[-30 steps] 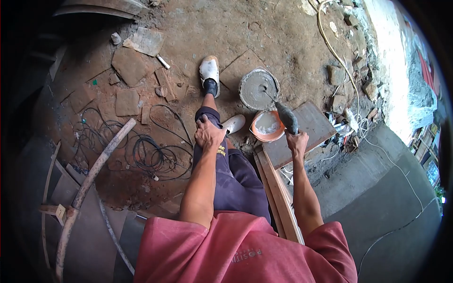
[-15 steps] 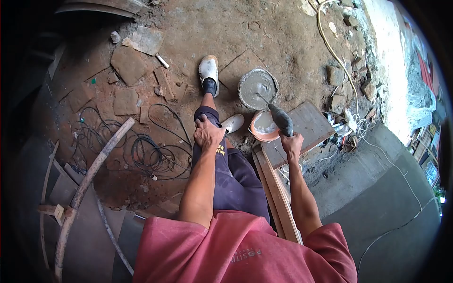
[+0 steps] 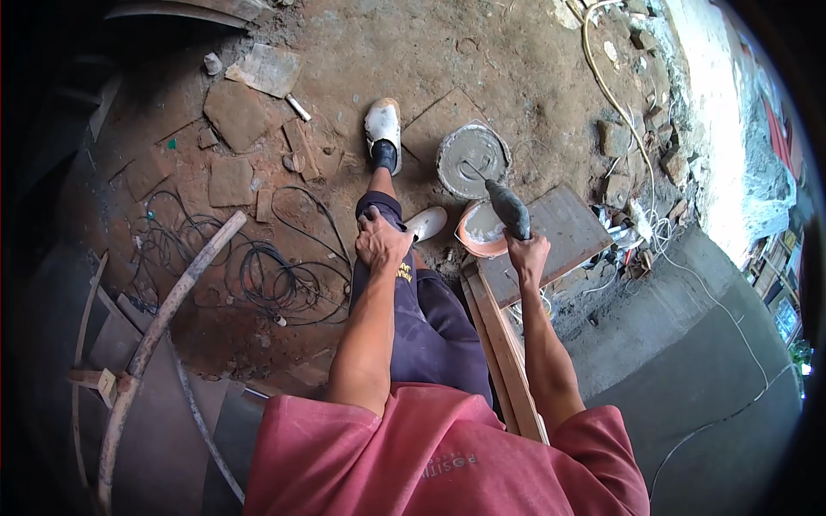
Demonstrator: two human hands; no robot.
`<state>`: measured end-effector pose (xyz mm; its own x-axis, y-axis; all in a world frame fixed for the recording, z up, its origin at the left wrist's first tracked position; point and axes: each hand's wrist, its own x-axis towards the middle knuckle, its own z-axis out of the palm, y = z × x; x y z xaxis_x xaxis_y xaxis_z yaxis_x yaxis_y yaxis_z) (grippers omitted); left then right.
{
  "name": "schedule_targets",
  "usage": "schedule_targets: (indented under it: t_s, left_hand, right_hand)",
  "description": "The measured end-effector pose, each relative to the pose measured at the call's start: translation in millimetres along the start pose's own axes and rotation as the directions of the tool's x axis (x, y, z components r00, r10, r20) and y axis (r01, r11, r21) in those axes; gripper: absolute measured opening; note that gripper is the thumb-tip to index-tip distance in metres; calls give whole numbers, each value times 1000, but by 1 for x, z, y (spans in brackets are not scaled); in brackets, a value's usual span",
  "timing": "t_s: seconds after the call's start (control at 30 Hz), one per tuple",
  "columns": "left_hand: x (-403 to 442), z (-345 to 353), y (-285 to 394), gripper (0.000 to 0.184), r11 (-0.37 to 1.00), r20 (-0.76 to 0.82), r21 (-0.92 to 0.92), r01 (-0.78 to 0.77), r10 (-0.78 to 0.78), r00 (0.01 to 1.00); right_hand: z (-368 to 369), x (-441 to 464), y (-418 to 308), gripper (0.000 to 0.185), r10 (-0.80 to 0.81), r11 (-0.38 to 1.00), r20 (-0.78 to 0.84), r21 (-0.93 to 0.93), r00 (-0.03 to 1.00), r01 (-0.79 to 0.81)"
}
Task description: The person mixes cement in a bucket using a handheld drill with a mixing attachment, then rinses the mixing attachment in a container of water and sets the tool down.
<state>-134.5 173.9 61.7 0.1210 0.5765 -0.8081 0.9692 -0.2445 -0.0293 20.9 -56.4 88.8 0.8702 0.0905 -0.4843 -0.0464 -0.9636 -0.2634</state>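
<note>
My right hand [image 3: 528, 256] is wrapped round the handle of a grey power mixer [image 3: 508, 211]. Its thin shaft reaches into a bucket of wet grey mortar [image 3: 471, 159], where the surface shows swirl marks. Just below that bucket, left of the tool, stands an orange-rimmed bucket [image 3: 483, 229] with pale, cloudy contents. My left hand [image 3: 381, 242] rests on my raised knee over the dark trousers [image 3: 422, 318], fingers bent around the cloth, with no tool in it.
Black cable [image 3: 271, 279] lies coiled on the dirt floor at left, near a long wooden pole [image 3: 163, 322]. A flat board [image 3: 559, 236] and upright planks [image 3: 503, 353] are beside my right arm. Rubble [image 3: 614, 138] and a pale hose [image 3: 607, 90] lie at upper right.
My right hand and the mixer have shifted slightly left and the tool's tilt has changed. The shaft has moved about within the mortar. My left hand has stayed on the knee.
</note>
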Motion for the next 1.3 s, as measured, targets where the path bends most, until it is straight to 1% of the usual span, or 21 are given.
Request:
schedule_targets:
  t_s: [0.13, 0.23, 0.33, 0.43, 0.5, 0.6, 0.73, 0.83, 0.9, 1.03, 1.13, 1.2, 1.3]
  left_hand:
    - [-3, -7, 3, 90, 1000, 25, -1, 10, -10, 1000]
    - [-3, -6, 2, 91, 1000, 24, -1, 18, -18, 1000]
    - [-1, -2, 1, 90, 1000, -8, -1, 6, -6, 1000]
    - [-1, -1, 1, 90, 1000, 30, -6, 14, -14, 999]
    - [-1, 0, 1, 90, 1000, -26, -15, -4, 3, 1000]
    - [0, -1, 1, 90, 1000, -18, -13, -2, 2, 1000]
    - [0, -2, 2, 90, 1000, -19, -5, -3, 3, 1000]
    - [-1, -6, 3, 90, 1000, 33, -17, 19, -18, 999]
    - [0, -2, 2, 90, 1000, -3, -6, 8, -8, 1000]
    - [0, -5, 4, 90, 1000, -7, -5, 8, -8, 1000]
    - [-3, -6, 5, 91, 1000, 38, -8, 20, -20, 999]
    - [0, -3, 3, 91, 1000, 6, -12, 10, -10, 1000]
    - [1, -2, 2, 90, 1000, 6, -7, 9, -8, 1000]
  right_hand:
    - [-2, 5, -2, 44, 28, 999, -10, 26, 1000, -28]
    - [-3, 9, -3, 44, 38, 999, -4, -18, 999, -38]
    - [-4, 11, -2, 46, 69, 998, -35, 13, 997, -68]
    - [-7, 12, 3, 46, 59, 998, -41, -21, 997, -60]
    - [-7, 15, 5, 46, 60, 997, -25, -54, 998, -61]
    - [-10, 15, 7, 46, 68, 996, 24, -61, 997, -66]
    - [-6, 10, 12, 46, 41, 998, 29, -37, 999, -40]
    - [-5, 6, 11, 46, 44, 999, 34, -20, 998, -43]
    - [-5, 4, 10, 44, 39, 999, 29, 5, 999, -39]
    - [-5, 4, 4, 43, 36, 999, 32, 4, 999, -36]
    - [-7, 1, -1, 43, 53, 999, 51, 6, 997, -54]
    - [-4, 0, -5, 42, 22, 999, 54, 21, 998, -23]
    - [-2, -2, -9, 42, -2, 1000, 46, 6, 999, 2]
